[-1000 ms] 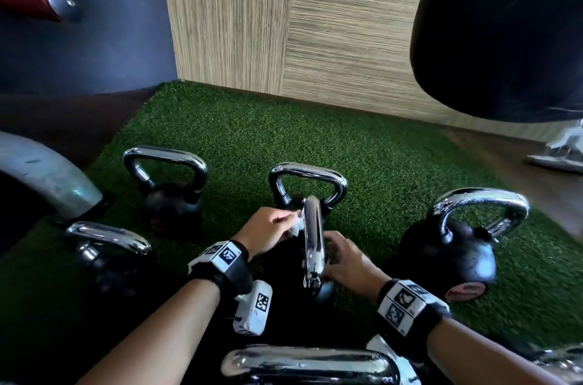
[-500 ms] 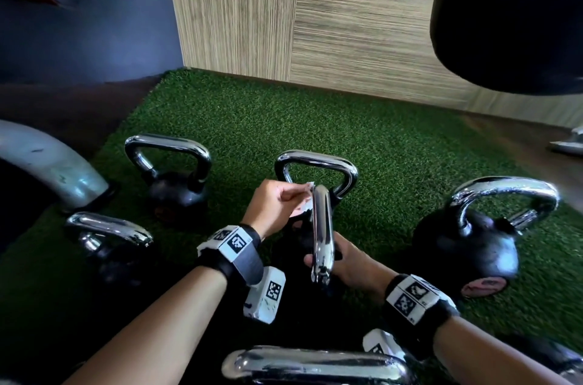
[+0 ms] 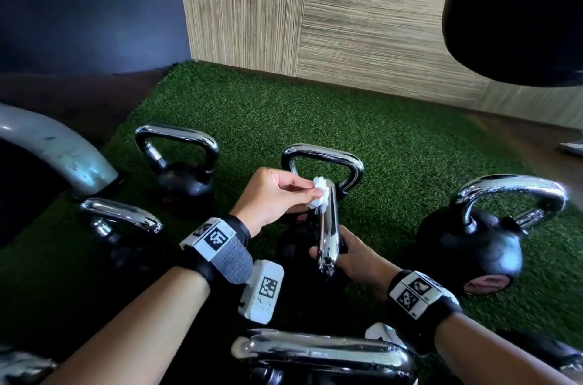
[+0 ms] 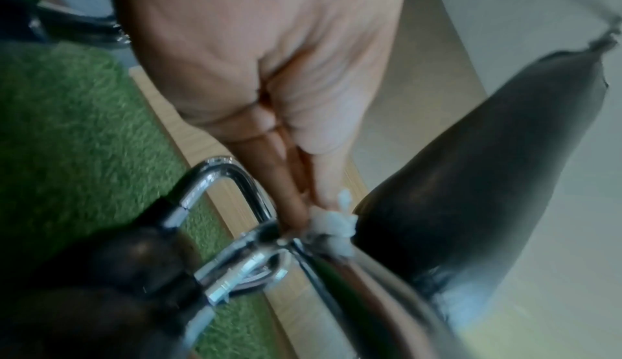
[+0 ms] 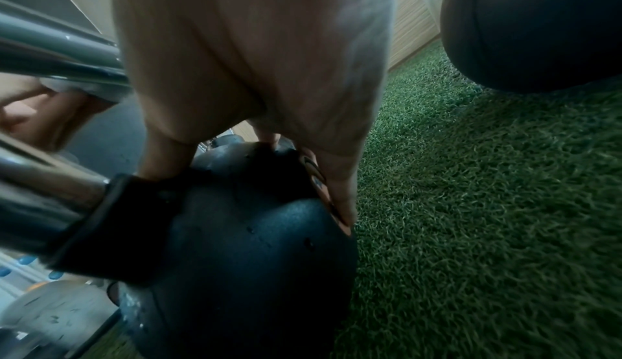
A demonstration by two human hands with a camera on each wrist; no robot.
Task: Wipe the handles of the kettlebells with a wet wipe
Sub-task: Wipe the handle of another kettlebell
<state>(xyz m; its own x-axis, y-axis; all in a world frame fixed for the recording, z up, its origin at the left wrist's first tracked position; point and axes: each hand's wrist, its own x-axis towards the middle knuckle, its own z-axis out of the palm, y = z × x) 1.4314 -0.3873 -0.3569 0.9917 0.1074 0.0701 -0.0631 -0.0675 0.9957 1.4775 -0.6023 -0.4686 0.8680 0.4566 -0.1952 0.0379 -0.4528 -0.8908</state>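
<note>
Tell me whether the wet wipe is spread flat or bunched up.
Bunched up: the left hand pinches the wet wipe as a small wad against the chrome handle.

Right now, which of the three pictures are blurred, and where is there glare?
Head view: mostly sharp, with bright glare on the chrome handle. Left wrist view: soft and smeared around the wet wipe. Right wrist view: dim, with the kettlebell body grainy and the turf clearer.
</note>
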